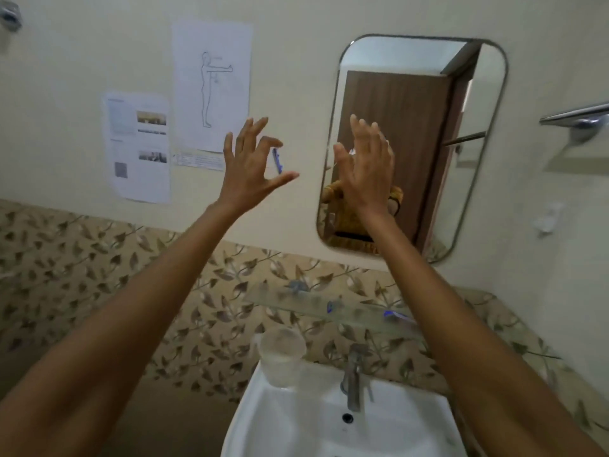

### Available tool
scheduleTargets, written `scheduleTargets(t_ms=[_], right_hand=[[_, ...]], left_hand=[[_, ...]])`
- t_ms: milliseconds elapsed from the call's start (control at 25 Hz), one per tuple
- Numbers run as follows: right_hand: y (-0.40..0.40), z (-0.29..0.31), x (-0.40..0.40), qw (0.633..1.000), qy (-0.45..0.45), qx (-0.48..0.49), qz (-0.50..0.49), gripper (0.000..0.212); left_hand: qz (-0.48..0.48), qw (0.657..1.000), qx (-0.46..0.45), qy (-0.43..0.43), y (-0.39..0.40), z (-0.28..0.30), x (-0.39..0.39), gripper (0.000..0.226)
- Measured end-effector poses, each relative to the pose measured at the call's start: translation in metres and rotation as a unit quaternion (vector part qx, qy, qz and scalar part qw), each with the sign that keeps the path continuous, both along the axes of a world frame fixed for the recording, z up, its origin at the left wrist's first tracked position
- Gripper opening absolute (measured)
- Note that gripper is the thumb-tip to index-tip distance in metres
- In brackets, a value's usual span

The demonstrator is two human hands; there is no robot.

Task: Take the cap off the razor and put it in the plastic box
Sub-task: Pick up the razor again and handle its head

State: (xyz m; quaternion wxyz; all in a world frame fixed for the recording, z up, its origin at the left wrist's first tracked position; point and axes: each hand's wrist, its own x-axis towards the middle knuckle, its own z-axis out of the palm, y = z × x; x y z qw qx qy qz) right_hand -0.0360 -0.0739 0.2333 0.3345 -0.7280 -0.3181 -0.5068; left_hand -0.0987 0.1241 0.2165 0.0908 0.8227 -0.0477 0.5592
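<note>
The left hand point(250, 163), near the frame centre, pinches a thin blue-and-white razor point(277, 160) between forefinger and thumb. The right hand point(364, 166) is raised flat, fingers together; something white shows behind it, perhaps the cap. Next, I judge, comes lowering it into the clear plastic box point(282, 356) at lower centre.

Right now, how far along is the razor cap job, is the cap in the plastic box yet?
Not yet, as far as this view shows. Both hands are raised at mirror height. The left hand pinches a small blue and white piece, blurred, so razor or cap is unclear. The right hand shows a white scrap near its fingers. The clear plastic box on the sink rim looks empty, so the drop-off remains.
</note>
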Motion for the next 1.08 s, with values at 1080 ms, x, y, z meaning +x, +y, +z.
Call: scheduleTargets(t_ms=[1080], right_hand=[[-0.126,-0.008,0.022,0.719,0.472,0.143,0.49,0.03]], left_hand=[[-0.363,0.915,-0.069,0.159,-0.162,0.016,0.065,0.052]])
